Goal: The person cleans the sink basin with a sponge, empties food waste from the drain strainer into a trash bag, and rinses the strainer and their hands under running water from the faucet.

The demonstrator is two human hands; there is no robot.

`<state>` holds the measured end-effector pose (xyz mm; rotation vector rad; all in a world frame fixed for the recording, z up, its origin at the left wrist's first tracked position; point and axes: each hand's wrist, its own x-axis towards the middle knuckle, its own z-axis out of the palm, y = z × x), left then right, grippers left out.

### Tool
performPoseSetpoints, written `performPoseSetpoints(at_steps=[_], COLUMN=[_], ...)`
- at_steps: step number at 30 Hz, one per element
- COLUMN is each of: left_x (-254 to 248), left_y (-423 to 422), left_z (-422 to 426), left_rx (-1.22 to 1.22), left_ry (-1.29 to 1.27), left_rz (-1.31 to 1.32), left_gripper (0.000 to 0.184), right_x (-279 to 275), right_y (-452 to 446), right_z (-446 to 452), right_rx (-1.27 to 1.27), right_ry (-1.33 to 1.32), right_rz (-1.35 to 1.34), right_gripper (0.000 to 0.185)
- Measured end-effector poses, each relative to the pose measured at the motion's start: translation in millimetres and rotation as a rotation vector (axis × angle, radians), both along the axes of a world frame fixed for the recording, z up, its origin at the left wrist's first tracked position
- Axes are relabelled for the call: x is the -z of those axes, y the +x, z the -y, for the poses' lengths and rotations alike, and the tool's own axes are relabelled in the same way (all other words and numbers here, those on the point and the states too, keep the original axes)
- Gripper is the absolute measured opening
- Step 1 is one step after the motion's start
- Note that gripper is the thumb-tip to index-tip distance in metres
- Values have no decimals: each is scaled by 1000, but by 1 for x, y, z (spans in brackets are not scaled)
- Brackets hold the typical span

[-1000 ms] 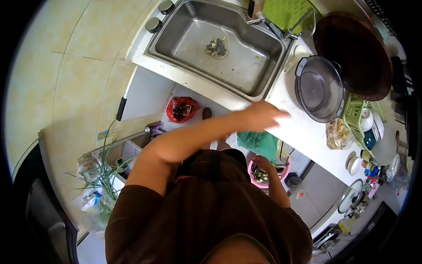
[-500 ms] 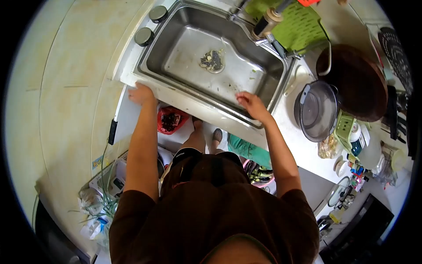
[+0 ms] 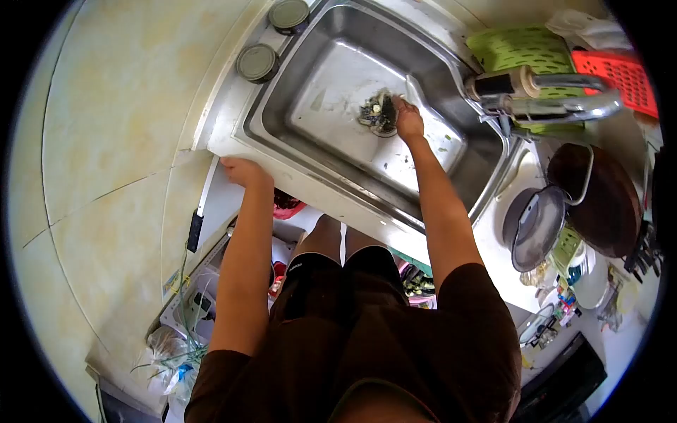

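Note:
In the head view my right hand (image 3: pixel 409 121) reaches down into the steel sink (image 3: pixel 317 74). Its fingers are bent and pressed against the right side of a wet, dark-and-pale pile of food scraps (image 3: pixel 376 113) over the drain. Part of the fingertips is hidden by the scraps. My left hand (image 3: pixel 245 172) is at the front left corner of the white counter (image 3: pixel 310 182), fingers curled over its edge beside a white panel (image 3: pixel 215 187). Small bits of scrap (image 3: pixel 444 144) lie on the sink floor to the right.
Two round lidded tins (image 3: pixel 258 63) stand left of the sink. A faucet (image 3: pixel 557 106) arches at the right, near a green perforated rack (image 3: pixel 522 53) and a red basket (image 3: pixel 620 77). A grey colander (image 3: pixel 539 229) and a brown pan (image 3: pixel 599 204) sit on the right counter.
My right hand has moved from above the sink's front rim down to the scraps at the drain. My left hand stays at the counter corner. The view has shifted closer to the sink.

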<state>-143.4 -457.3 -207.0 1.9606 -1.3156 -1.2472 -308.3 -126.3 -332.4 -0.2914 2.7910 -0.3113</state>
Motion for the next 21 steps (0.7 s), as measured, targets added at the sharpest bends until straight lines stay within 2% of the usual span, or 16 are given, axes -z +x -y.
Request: performPoseSetpoints(at_steps=[2, 5, 6, 7, 9, 10, 12, 16, 19, 20, 21], left_x=[1, 4, 5, 5, 5, 11, 22, -7, -9, 3, 5], left_y=[-2, -3, -2, -3, -2, -1, 4, -6, -7, -4, -1], left_z=[0, 1, 1, 0, 0, 3, 7, -2, -3, 4, 5], left_rx=[-16, -5, 10, 21, 39, 53, 84, 59, 35, 50, 66], left_ry=[29, 12, -2, -13, -29, -42, -68, 37, 79, 78, 77], left_rz=[-43, -83, -91, -98, -115, -96, -59, 32, -26, -44, -58], left_gripper=[60, 61, 61, 61, 61, 61, 62, 64, 66, 66, 66], right_x=[-2, 17, 18, 28, 29, 23, 2, -67, -84, -80, -79], right_y=[-9, -12, -6, -2, 8, 18, 37, 60, 68, 70, 76], right_z=[13, 24, 25, 27, 27, 25, 23, 12, -8, -19, -25], right_rx=[-89, -43, -48, -52, -49, -95, -70, -32, -96, -94, 15], right_ry=[140, 108, 103, 127, 51, -75, -218, -532, -455, -469, -455], right_rz=[-4, 33, 56, -23, 123, 25, -40, -355, -475, -318, -208], right_gripper=[69, 64, 58, 40, 22, 13, 16, 19, 25, 23, 22])
